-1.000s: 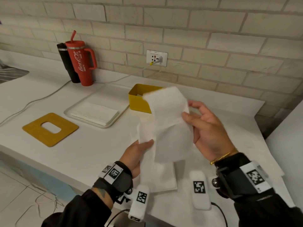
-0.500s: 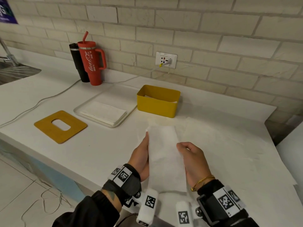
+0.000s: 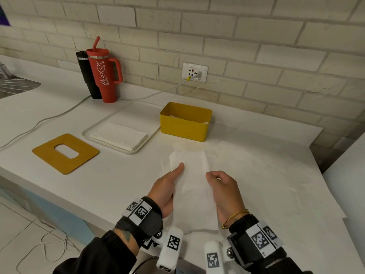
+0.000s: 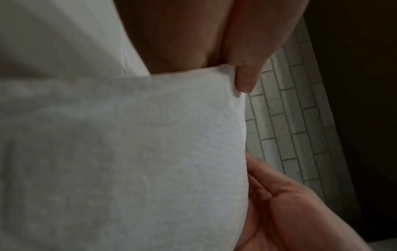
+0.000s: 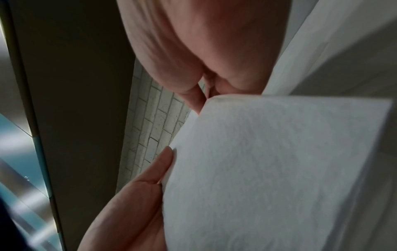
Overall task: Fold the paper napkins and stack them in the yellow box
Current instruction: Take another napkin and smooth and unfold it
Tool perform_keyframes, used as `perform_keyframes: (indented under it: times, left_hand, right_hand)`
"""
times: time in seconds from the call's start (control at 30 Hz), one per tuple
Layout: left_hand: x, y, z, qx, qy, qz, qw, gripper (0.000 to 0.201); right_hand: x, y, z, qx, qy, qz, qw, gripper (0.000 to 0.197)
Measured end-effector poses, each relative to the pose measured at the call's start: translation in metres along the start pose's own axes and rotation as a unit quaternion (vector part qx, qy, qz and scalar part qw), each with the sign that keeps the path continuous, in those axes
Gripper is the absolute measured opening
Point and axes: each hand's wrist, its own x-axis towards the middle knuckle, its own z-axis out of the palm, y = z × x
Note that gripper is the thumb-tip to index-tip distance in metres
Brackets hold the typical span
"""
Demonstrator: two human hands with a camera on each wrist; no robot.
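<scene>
Mid-fold: napkin (image 3: 194, 186) lies as a long strip on the near tabletop (image 3: 122, 180). Left hand (image 3: 167, 186) pinches its left edge, right hand (image 3: 224, 189) its right. Yellow box (image 3: 184, 126) beyond holds some already; stack (image 3: 118, 135) on tray (image 3: 87, 133) remains.

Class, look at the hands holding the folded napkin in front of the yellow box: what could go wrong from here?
1. The napkin is thin and held only by its side edges between the left hand and right hand; it may sag or unfold when lifted.
2. The box already holds napkins; a crooked drop could leave an untidy stack.
3. Loose paper under the hands could shift or lift with it.
</scene>
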Motion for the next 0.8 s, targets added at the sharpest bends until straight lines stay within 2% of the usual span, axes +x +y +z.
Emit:
perform_keyframes:
  times: [0.2,0.27,0.33,0.43,0.53,0.6,0.67,0.73,0.8]
  left_hand:
    - [0.0,0.005,-0.004,-0.009,0.007,0.007,1.0,0.042]
    - [0.001,0.007,-0.007,-0.015,0.003,0.005,1.0,0.047]
    - [0.002,0.009,-0.009,-0.018,-0.006,0.005,1.0,0.049]
    - [0.003,0.008,-0.009,0.006,-0.028,0.013,1.0,0.046]
    - [0.007,0.007,-0.01,0.025,-0.023,0.037,0.999,0.044]
    - [0.01,0.008,-0.012,0.026,-0.011,0.053,0.998,0.04]
    - [0.012,0.011,-0.016,0.025,0.002,0.065,0.998,0.036]
    - [0.012,0.015,-0.022,0.022,0.009,0.076,0.997,0.034]
    - [0.01,0.018,-0.027,0.019,0.019,0.082,0.996,0.032]
  right_hand:
    - [-0.009,-0.006,-0.01,-0.045,-0.015,-0.026,0.999,0.014]
    - [-0.011,-0.006,-0.016,-0.042,-0.072,0.007,0.996,0.024]
    - [-0.013,-0.005,-0.02,-0.028,-0.149,0.036,0.988,0.024]
    - [-0.013,-0.001,-0.024,-0.04,-0.179,0.029,0.983,0.023]
    - [-0.016,0.003,-0.024,-0.039,-0.213,0.026,0.976,0.027]
    - [-0.019,0.007,-0.026,-0.065,-0.264,0.048,0.961,0.032]
    - [-0.021,0.005,-0.034,-0.093,-0.311,0.079,0.943,0.028]
    - [-0.019,-0.004,-0.048,-0.144,-0.309,0.078,0.937,0.018]
    - [-0.01,-0.011,-0.065,-0.187,-0.239,0.068,0.95,0.013]
